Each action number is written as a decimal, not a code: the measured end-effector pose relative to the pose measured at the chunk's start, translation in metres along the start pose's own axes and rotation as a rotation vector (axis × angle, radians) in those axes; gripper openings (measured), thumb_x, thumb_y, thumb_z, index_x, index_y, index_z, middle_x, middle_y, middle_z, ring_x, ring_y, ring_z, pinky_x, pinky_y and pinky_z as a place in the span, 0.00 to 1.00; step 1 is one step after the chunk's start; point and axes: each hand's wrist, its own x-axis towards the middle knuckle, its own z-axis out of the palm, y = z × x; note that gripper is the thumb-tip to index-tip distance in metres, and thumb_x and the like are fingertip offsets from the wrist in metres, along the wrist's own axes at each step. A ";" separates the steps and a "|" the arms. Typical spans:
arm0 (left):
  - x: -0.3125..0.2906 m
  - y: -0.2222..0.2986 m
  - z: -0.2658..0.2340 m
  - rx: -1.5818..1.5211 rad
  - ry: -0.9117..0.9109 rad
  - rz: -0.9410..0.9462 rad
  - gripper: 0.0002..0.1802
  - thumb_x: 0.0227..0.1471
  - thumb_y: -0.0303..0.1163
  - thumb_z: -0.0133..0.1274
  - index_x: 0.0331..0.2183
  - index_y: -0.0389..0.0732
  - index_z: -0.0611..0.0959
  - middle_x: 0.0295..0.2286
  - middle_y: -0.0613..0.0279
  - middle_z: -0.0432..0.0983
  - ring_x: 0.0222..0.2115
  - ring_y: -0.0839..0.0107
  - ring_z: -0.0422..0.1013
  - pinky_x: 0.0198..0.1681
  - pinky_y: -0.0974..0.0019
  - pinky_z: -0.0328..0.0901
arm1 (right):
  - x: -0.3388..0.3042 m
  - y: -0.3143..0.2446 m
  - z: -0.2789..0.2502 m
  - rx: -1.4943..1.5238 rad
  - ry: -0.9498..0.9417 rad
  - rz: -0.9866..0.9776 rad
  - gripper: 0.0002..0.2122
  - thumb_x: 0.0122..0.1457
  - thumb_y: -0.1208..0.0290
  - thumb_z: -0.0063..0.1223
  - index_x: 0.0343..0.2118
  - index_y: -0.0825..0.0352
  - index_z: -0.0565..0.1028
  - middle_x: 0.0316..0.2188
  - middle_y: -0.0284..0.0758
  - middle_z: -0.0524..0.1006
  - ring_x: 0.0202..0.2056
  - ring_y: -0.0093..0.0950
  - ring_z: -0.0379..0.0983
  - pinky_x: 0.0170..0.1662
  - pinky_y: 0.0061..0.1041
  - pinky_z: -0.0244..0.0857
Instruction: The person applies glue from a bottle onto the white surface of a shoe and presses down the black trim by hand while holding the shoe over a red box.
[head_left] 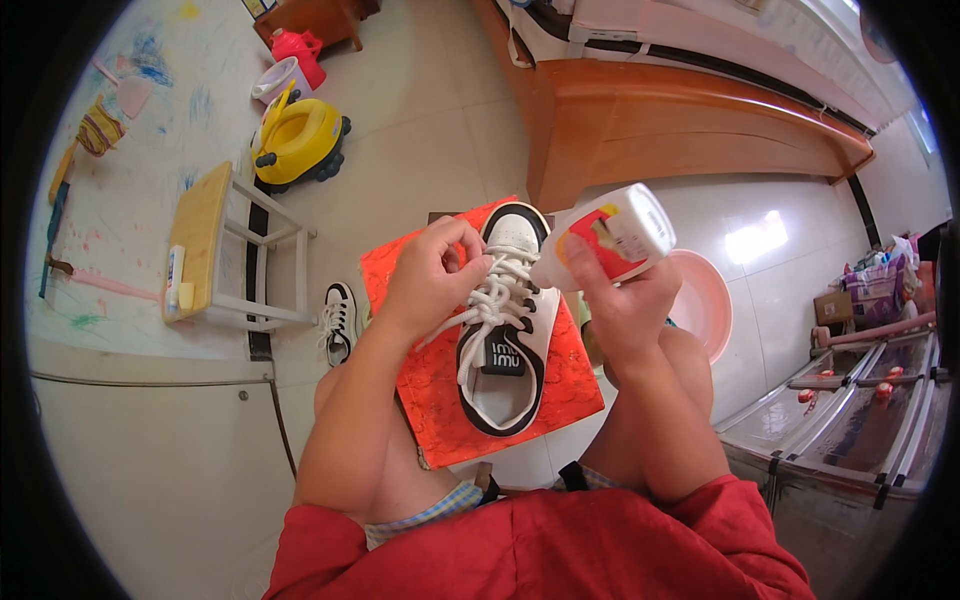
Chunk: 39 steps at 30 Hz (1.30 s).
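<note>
White shoe lies between the hands, toe pointing away.

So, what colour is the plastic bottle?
The plastic bottle is mainly white; the head view shows it best.

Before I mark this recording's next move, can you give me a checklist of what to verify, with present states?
1. Bottle gripped: ok, the right hand holds the white bottle.
2. Bottle upright: not ok, it is tilted, base raised.
3. Black-and-white sneaker supported: ok, it rests on the orange-red square surface.
4. White laces removed: not ok, they are threaded through the sneaker.
5. Left hand pinching a lace: cannot tell; its fingertips are at the laces.
6. Second sneaker out of the way: ok, on the floor to the left.
</note>
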 end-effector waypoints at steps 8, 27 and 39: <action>0.009 0.025 -0.001 0.238 -0.034 -0.193 0.08 0.43 0.27 0.62 0.25 0.36 0.79 0.20 0.67 0.75 0.19 0.84 0.68 0.22 0.76 0.63 | 0.009 0.002 -0.006 0.120 0.035 0.145 0.14 0.48 0.70 0.67 0.33 0.73 0.78 0.25 0.37 0.80 0.26 0.23 0.78 0.31 0.22 0.72; 0.026 0.036 -0.001 0.388 -0.207 -0.166 0.08 0.44 0.23 0.55 0.32 0.35 0.80 0.19 0.68 0.72 0.19 0.81 0.67 0.20 0.76 0.66 | 0.011 0.008 -0.004 0.096 0.033 0.083 0.13 0.45 0.69 0.68 0.30 0.72 0.78 0.22 0.37 0.79 0.23 0.23 0.76 0.28 0.23 0.69; 0.027 0.027 0.013 0.520 -0.037 0.113 0.07 0.41 0.23 0.60 0.28 0.36 0.81 0.22 0.61 0.74 0.22 0.75 0.71 0.28 0.71 0.67 | 0.013 0.006 -0.005 0.080 0.038 0.063 0.13 0.46 0.69 0.67 0.29 0.72 0.77 0.22 0.37 0.80 0.23 0.24 0.77 0.28 0.24 0.70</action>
